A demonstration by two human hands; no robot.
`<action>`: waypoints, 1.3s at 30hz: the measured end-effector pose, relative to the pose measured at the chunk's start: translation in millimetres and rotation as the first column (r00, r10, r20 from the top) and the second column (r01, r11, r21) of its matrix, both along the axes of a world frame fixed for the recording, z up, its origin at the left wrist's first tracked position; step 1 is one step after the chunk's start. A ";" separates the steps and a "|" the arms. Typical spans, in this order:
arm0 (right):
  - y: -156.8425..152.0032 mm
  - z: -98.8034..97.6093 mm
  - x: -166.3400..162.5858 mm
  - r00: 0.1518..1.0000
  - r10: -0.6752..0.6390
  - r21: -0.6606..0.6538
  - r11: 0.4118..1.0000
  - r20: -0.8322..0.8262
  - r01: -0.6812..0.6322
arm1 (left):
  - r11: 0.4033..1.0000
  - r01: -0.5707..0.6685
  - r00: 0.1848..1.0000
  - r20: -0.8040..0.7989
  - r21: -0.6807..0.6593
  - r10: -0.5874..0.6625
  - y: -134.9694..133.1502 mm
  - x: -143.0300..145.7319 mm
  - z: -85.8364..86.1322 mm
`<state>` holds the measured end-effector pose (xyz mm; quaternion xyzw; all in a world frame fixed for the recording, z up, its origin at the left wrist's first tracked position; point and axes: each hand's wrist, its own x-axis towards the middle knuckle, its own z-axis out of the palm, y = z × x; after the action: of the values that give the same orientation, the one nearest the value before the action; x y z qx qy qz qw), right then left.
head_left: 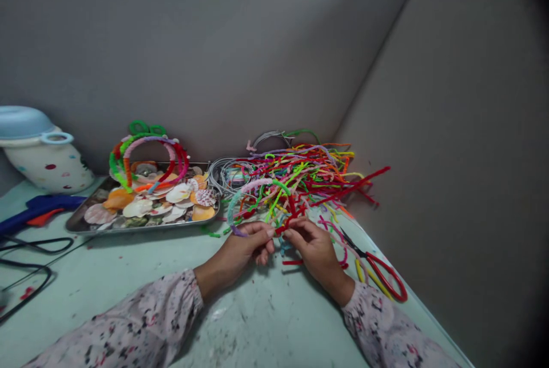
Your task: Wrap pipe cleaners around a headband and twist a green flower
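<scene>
Here, both hands meet at the near edge of a heap of pipe cleaners (309, 171) on the pale green table (257, 322). The left hand (249, 245) and the right hand (315, 245) are each closed in a narrow pinch, thumb against forefinger, on the same red pipe cleaner (288, 224), which runs between the fingertips just above the tabletop. A half-wrapped hoop (257, 183) in teal, pink and green arches up from beside the left hand, its purple end touching the knuckles; whether that hand grips it I cannot tell. Red-handled scissors (386, 276) lie just right of the right wrist, on stray yellow and pink strands. Left of the heap rests a metal tray (81, 220) full of seashells (180, 194), with finished wrapped hoops (148, 154) standing at its back and bare wire hoops (225, 176) between tray and heap. Further left are a blue glue gun (38, 211), a black cable (26, 268) and a spotted white pot (47, 165) with a blue lid.
</scene>
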<state>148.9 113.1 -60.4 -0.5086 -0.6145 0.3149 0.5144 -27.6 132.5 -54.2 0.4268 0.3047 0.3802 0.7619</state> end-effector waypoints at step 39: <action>-4.4 14.2 -3.5 0.962 0.082 -0.314 0.935 -0.262 -0.165 | 0.913 0.019 0.953 -0.283 0.407 0.106 -7.2 -5.7 12.3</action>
<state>145.4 108.8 -46.1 -0.5056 -0.5150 0.5065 0.4718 -33.3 125.3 -41.9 0.6208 0.3403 0.3831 0.5933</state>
